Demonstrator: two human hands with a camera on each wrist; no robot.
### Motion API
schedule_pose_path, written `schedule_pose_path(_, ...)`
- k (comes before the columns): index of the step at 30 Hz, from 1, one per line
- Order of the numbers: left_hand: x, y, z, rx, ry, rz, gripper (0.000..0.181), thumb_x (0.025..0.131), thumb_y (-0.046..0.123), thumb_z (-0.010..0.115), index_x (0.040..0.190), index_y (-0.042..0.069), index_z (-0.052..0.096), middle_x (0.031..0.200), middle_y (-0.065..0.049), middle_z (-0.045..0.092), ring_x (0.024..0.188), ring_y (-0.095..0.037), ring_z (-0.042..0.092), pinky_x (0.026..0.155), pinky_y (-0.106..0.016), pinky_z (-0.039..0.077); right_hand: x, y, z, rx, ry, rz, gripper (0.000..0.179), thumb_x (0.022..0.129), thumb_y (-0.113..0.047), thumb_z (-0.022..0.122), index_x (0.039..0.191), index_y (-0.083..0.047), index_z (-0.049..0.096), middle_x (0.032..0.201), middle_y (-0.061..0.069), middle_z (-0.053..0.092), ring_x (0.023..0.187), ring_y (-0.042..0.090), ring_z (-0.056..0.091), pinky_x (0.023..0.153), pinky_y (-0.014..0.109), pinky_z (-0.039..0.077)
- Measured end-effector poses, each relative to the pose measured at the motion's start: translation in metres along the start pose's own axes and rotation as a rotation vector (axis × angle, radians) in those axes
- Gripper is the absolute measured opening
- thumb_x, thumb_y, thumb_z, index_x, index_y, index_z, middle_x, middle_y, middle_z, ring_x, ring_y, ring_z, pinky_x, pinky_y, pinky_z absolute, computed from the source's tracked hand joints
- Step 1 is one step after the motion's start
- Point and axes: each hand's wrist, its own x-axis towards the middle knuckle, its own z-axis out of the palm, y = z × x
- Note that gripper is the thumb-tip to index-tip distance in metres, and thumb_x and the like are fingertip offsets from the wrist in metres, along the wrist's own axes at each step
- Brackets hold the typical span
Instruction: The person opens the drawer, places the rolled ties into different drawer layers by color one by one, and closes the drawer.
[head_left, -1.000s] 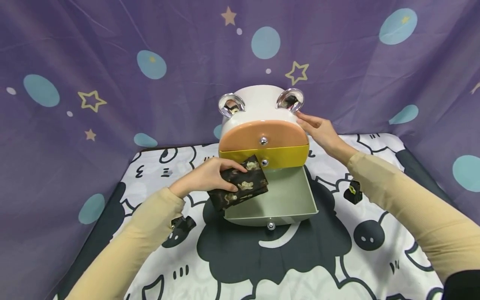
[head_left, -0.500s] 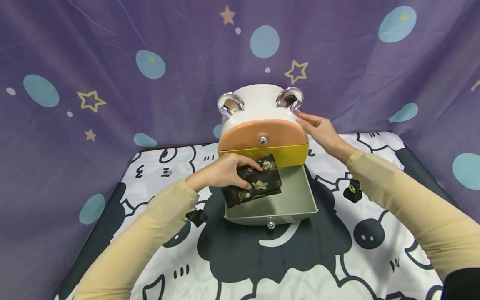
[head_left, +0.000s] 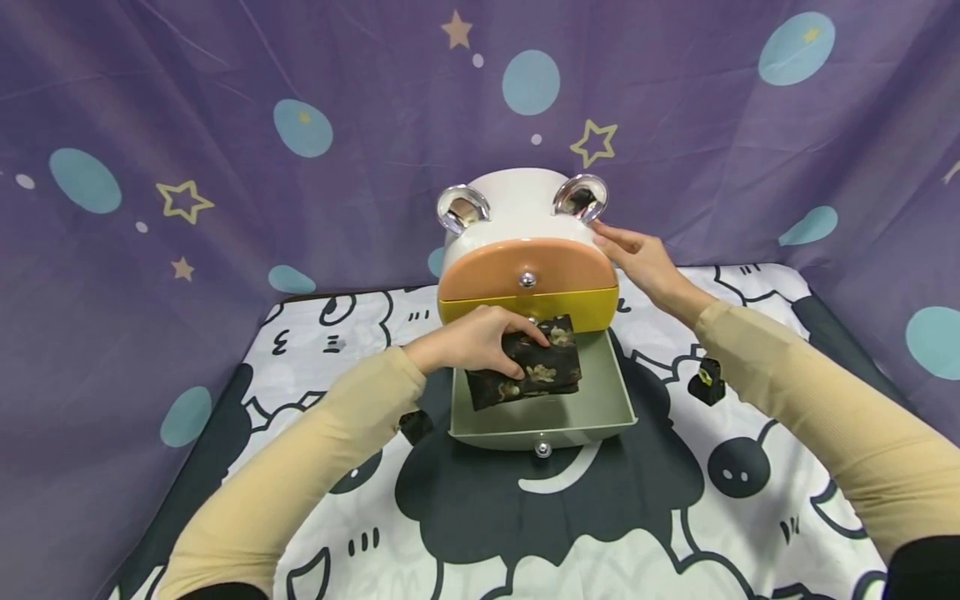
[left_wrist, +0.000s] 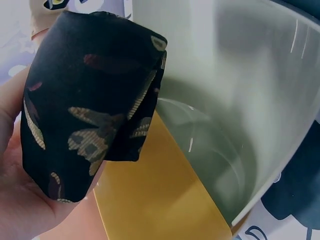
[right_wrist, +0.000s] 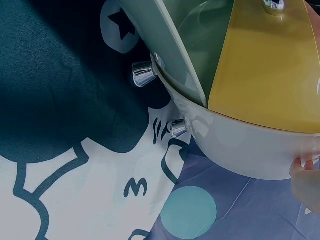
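Observation:
My left hand (head_left: 476,337) pinches a folded dark cloth (head_left: 547,371) with a floral pattern between thumb and fingers. The cloth is over the pulled-out pale green drawer (head_left: 603,396), the lowest of a white cabinet (head_left: 521,204) with chrome ears. Up close in the left wrist view, the folded layers of the cloth (left_wrist: 95,95) show beside the drawer's bare floor. My right hand (head_left: 641,258) rests its fingertips on the cabinet's right side, below the ear. In the right wrist view, fingers (right_wrist: 300,172) touch the white shell.
Above the open drawer sit a yellow drawer (head_left: 588,312) and an orange drawer (head_left: 480,271), both pushed in, with chrome knobs. Small chrome feet (right_wrist: 144,74) carry the cabinet on a cartoon-print cloth (head_left: 585,575). A purple curtain (head_left: 375,208) hangs close behind.
My left hand has moved rightward with the folded cloth, from the drawer's left edge to over its middle. The right hand and the cabinet have stayed put.

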Motion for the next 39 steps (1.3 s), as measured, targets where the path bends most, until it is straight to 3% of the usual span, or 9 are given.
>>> schedule_pose_path(18, 0.021, 0.004, 0.017, 0.119, -0.109, -0.043, 0.042, 0.069, 0.012, 0.073, 0.110, 0.018, 0.062, 0.112, 0.001, 0.058, 0.096, -0.012, 0.051, 0.081, -0.024, 0.041, 0.001, 0.001, -0.002, 0.003, -0.022, -0.018, 0.064, 0.081, -0.049, 0.055, 0.133, -0.015, 0.041, 0.136, -0.004, 0.039, 0.130, 0.018, 0.025, 0.105, 0.039, 0.019)
schedule_pose_path(24, 0.027, 0.003, 0.024, 0.150, -0.137, -0.036, 0.042, 0.069, 0.011, 0.074, 0.109, 0.018, 0.063, 0.112, 0.003, 0.059, 0.098, -0.011, 0.052, 0.084, -0.024, 0.041, 0.000, 0.001, -0.001, 0.007, -0.025, -0.023, 0.062, 0.081, -0.047, 0.055, 0.133, -0.014, 0.041, 0.136, -0.003, 0.039, 0.130, 0.017, 0.025, 0.105, 0.039, 0.020)
schedule_pose_path(39, 0.031, -0.001, 0.037, 0.163, -0.174, -0.053, 0.042, 0.071, 0.010, 0.073, 0.111, 0.016, 0.062, 0.116, 0.002, 0.057, 0.094, -0.012, 0.053, 0.081, -0.024, 0.042, 0.002, 0.002, 0.000, 0.001, -0.010, -0.027, 0.061, 0.082, -0.046, 0.055, 0.132, -0.014, 0.042, 0.135, -0.002, 0.040, 0.129, 0.016, 0.027, 0.105, 0.037, 0.021)
